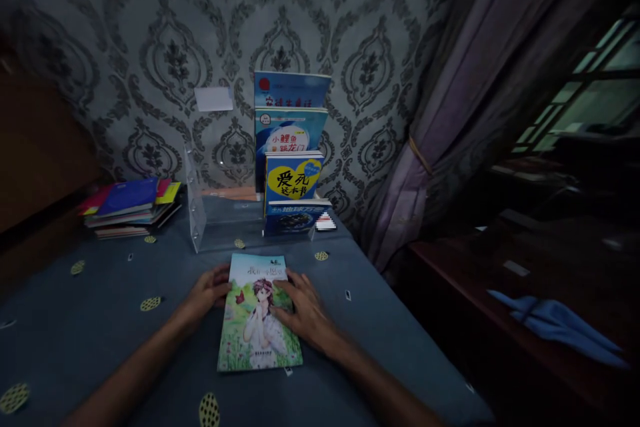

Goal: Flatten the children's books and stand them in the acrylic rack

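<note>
Book: the picture book lies flat, cover up, on the blue tablecloth, just before the clear stand.
My left hand: fingers curled against the book's upper left edge; I cannot tell whether they grip it.
My right hand: laid flat, fingers spread, on the cover's right side.
Behind: upright books in the stand, a stack of books to the left.

The blue-clothed table bears a picture book, book stack, clear rack.

The right hand is covering the right edge of the book. Behind the book, standing books are hiding each other's lower halves.
</note>
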`<state>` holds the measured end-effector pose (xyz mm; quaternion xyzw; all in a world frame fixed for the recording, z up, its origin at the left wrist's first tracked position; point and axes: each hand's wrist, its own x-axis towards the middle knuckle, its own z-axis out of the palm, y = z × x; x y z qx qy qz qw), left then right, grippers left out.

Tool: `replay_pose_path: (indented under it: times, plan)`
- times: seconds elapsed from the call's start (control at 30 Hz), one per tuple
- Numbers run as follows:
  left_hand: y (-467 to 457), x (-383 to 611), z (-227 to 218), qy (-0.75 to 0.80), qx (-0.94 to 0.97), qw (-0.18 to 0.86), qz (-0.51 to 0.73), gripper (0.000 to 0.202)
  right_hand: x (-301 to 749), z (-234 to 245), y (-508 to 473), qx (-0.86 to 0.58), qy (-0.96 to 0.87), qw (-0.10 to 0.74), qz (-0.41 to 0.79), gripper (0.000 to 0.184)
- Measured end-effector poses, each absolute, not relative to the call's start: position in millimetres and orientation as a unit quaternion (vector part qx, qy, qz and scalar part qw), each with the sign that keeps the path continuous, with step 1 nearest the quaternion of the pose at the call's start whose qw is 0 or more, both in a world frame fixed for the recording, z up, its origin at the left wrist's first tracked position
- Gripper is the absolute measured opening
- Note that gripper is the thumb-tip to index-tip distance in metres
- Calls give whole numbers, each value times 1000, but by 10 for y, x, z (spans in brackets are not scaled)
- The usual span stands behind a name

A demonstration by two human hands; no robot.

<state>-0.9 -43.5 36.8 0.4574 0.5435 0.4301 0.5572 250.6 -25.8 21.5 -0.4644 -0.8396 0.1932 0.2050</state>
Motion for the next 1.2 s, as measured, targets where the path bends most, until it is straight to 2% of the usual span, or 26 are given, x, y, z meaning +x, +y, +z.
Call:
replay_pose_path:
  times: [0.1, 0.23, 0.33, 0.4, 0.53, 0.6, 0.7, 0.8, 0.97, 1.1, 1.2]
  plan:
    - [-513, 60, 427, 506, 421, 630, 411, 64, 2559, 185, -236, -462, -819, 243, 237, 56]
    - [-585, 138, 623, 462, 429, 645, 432, 62, 2665, 210, -142, -486, -722, 317, 377, 66]
    - [-621, 203, 852, 432, 459, 630, 454, 68, 2760, 388, -80, -448, -649, 344, 510, 60]
    - [-649, 249, 995, 411, 492, 611, 464, 70, 2824, 572, -92, -407, -631, 377, 542, 53]
    - [-720, 311, 1149, 370, 597, 560, 439, 62, 2924, 848, -261, -379, -661, 469, 447, 33]
    - [-761, 323, 1149, 367, 642, 543, 397, 55, 2950, 865, -371, -386, -696, 476, 374, 21]
    - [-811, 321, 1108, 382, 684, 511, 354, 48, 2969, 793, -488, -395, -730, 460, 315, 19]
    - [-793, 312, 1128, 402, 738, 424, 336, 41, 2986, 726, -480, -401, -736, 453, 305, 16]
    - [-452, 389, 1405, 429, 842, 157, 287, 25, 3024, 846, -72, -405, -732, 469, 283, 17]
    - [5, 551, 1639, 436, 835, -20, 335, 16, 3018, 1152, 445, -399, -733, 519, 184, 18]
    - [271, 634, 1712, 460, 809, -85, 356, 12, 2996, 1321, 738, -384, -737, 536, 148, 15]
